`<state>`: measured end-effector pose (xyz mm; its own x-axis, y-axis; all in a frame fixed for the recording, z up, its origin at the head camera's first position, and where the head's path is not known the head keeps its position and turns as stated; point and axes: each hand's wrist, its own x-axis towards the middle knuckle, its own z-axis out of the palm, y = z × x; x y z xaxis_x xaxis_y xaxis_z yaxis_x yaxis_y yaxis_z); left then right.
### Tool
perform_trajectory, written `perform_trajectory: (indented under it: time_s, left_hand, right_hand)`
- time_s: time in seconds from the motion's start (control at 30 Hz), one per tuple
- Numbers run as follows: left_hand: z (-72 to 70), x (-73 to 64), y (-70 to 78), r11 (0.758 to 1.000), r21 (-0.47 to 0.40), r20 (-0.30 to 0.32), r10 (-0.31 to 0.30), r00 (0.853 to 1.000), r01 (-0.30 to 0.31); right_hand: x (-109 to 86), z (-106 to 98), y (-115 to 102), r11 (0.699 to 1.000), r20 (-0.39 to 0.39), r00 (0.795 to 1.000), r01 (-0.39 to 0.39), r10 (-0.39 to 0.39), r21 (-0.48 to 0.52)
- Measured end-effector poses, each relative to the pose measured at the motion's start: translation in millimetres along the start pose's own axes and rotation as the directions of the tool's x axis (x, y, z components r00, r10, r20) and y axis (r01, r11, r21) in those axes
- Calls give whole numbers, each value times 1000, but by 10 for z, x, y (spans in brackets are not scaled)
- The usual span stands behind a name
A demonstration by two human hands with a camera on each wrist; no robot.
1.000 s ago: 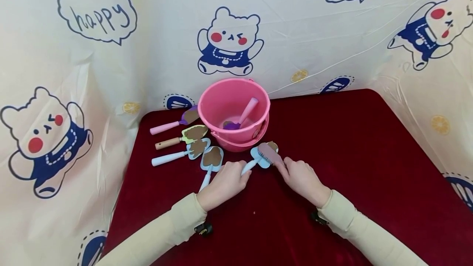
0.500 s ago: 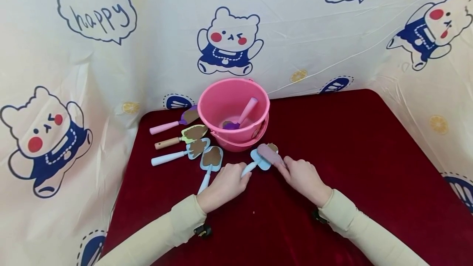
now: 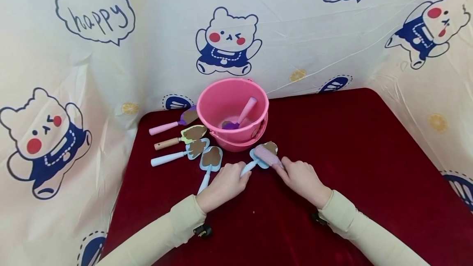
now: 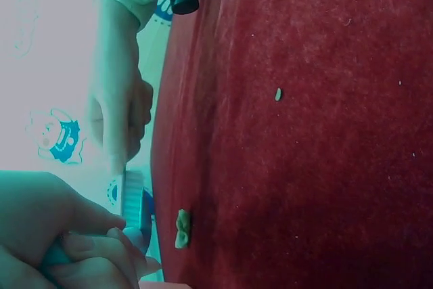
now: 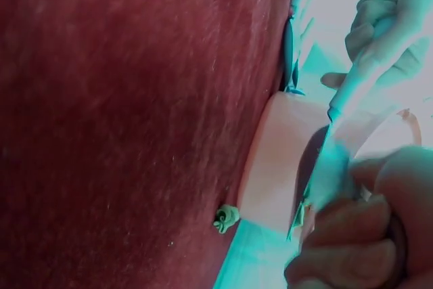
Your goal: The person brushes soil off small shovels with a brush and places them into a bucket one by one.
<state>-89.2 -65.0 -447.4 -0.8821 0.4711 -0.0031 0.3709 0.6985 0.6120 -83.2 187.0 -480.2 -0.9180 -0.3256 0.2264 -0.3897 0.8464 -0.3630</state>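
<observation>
In the head view, my left hand [image 3: 226, 184] grips the white-blue handle of a light blue toy shovel [image 3: 248, 168], its blade raised in front of the bucket. My right hand [image 3: 306, 179] holds a mauve brush [image 3: 267, 156] laid across that blade. Part of a brown, mud-like patch [image 3: 272, 147] shows beyond the brush head; the rest of the blade is covered. Pale bristles [image 4: 134, 184] face the shovel in the left wrist view. Curled fingers of the right hand [image 5: 358, 235] appear in the right wrist view, with the blade edge-on beside them.
A pink bucket [image 3: 233, 136] stands behind the hands, a purple shovel with a pink handle [image 3: 246, 112] inside. Several brown-smeared shovels [image 3: 168, 158] lie left of it on the dark red tablecloth [image 3: 332, 143]. A small crumpled bit [image 4: 183, 228] lies on the cloth.
The brush head has moved back and forth a little over the shovel blade and now sits slightly further left, tilted differently. The left hand and shovel have hardly moved.
</observation>
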Motion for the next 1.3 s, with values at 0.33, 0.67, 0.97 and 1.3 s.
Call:
perform_trajectory:
  time_s: [0.33,0.67,0.97,1.3]
  left_hand:
    - [13,-17,2,1000,-10,17,-7,1000,8]
    - [1,-13,11,1000,-27,31,-6,999,6]
    - [35,-31,1,1000,0,34,-9,999,9]
    - [-3,-9,27,999,-34,40,-19,999,21]
  right_hand:
    - [-2,2,15,1000,-15,1000,-16,17,11]
    - [3,20,32,999,-10,999,-41,40,-25]
    - [6,-7,34,998,-16,998,-68,68,10]
    - [10,26,40,1000,-11,1000,-14,14,-19]
